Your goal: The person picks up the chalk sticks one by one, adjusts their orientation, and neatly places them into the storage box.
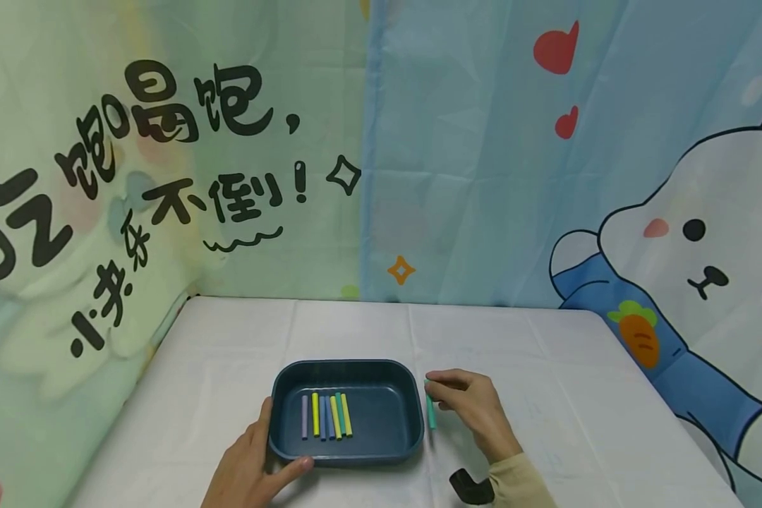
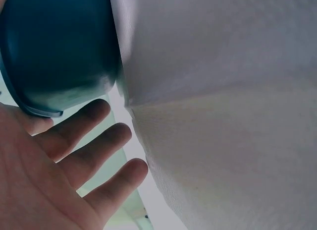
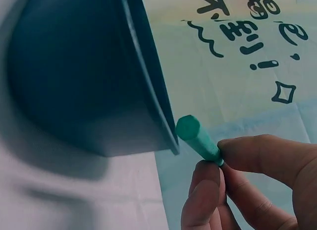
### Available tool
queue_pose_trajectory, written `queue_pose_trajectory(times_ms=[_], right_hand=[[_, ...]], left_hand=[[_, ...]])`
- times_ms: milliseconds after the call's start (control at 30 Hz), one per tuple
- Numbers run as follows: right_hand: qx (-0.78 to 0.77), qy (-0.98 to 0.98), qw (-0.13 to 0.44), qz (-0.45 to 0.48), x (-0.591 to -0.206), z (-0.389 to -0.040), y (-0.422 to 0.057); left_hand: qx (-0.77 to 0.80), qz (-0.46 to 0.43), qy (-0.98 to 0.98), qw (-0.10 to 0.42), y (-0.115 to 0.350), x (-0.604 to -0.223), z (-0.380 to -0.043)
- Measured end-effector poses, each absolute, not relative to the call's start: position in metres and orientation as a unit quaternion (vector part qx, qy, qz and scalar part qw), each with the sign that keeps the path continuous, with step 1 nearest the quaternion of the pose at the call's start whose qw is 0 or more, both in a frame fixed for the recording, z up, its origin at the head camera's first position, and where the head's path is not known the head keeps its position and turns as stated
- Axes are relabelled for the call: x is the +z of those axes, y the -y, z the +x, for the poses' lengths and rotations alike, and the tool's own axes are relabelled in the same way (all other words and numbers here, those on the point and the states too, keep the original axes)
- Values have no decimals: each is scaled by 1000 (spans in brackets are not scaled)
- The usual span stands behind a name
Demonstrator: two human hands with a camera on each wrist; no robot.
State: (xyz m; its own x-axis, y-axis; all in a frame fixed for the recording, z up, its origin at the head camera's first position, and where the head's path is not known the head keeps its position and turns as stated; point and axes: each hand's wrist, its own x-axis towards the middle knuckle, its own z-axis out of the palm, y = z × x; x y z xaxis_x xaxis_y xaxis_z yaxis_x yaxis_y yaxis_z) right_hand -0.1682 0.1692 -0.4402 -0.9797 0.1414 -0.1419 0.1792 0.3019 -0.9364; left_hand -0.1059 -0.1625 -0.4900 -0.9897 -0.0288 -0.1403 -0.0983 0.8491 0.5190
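Note:
My right hand [image 1: 466, 406] pinches a green chalk stick [image 1: 431, 413] by its upper end, between thumb and fingertips, just off the right side of a dark blue tray [image 1: 387, 455]. The stick hangs nearly upright in the head view. In the right wrist view its flat, many-sided end [image 3: 188, 127] points toward the tray wall. At the tray's front left corner, my left hand [image 1: 244, 458] rests its thumb along the front and a finger along the left side. Its other fingers [image 2: 101, 153] are spread, fairly straight, in the left wrist view. Several chalk sticks [image 1: 315, 415], purple, yellow, blue and green, lie side by side in the tray.
A white cloth covers the table [image 1: 578, 395]. Behind it hangs a printed curtain [image 1: 457, 176] with writing and a cartoon bear. A black band [image 1: 472, 487] shows beside the right sleeve [image 1: 522, 483].

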Motion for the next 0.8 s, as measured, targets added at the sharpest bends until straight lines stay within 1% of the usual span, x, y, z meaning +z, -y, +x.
queue_pose_trajectory(times_ms=[233,800], right_hand=[[-607,-790,22,81,-437,-170,-160],[-607,-789,32,89,-430,-178,-139]], left_hand=[[269,-30,-961,62,163,-490,-106],[266,-27,-962,58,163,-489,-105]])
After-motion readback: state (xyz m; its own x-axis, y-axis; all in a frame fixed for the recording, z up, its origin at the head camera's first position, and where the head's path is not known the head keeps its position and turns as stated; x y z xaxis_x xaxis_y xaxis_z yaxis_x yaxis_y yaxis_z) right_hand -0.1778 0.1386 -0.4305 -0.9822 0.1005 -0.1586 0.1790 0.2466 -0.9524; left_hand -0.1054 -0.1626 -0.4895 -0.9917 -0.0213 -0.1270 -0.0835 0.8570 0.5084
